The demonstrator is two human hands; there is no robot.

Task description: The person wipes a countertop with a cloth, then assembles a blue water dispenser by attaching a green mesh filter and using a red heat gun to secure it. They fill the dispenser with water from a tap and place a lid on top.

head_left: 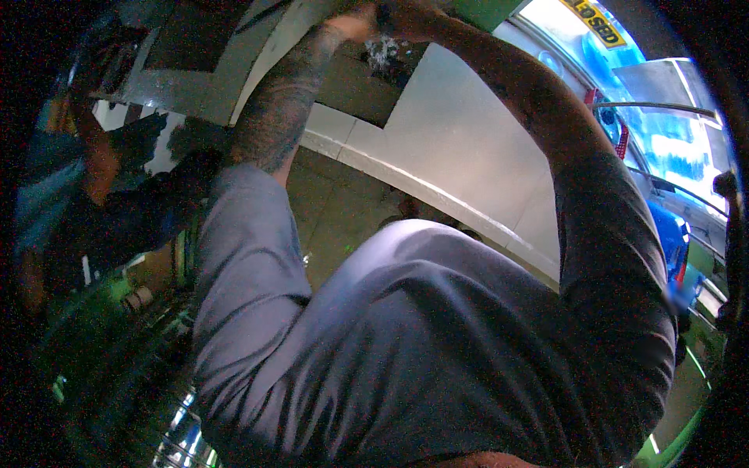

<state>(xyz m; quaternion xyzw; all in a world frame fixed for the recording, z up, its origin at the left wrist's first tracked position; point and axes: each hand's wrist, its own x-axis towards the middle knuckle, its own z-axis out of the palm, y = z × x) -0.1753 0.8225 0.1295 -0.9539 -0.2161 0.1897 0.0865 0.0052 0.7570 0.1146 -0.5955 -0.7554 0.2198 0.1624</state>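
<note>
Both my arms reach up to the top edge of the head view, where my hands come together. My left hand (357,23) is partly lit, its fingers running into shadow beside the other hand. My right hand (411,21) is dark and cut by the upper edge. Whether anything is between them is too dark to make out. Just below them a whitish, splash-like patch (384,54) shows over a dark rectangular recess (355,97), which looks like a basin. Around the recess lies a pale counter top (476,148).
The counter's front edge (421,187) runs slantwise before my body, with tiled floor (331,203) below. At the left is another person's arm (100,160). A bright glazed front with a yellow sign (594,23) and a blue object (669,238) are at the right.
</note>
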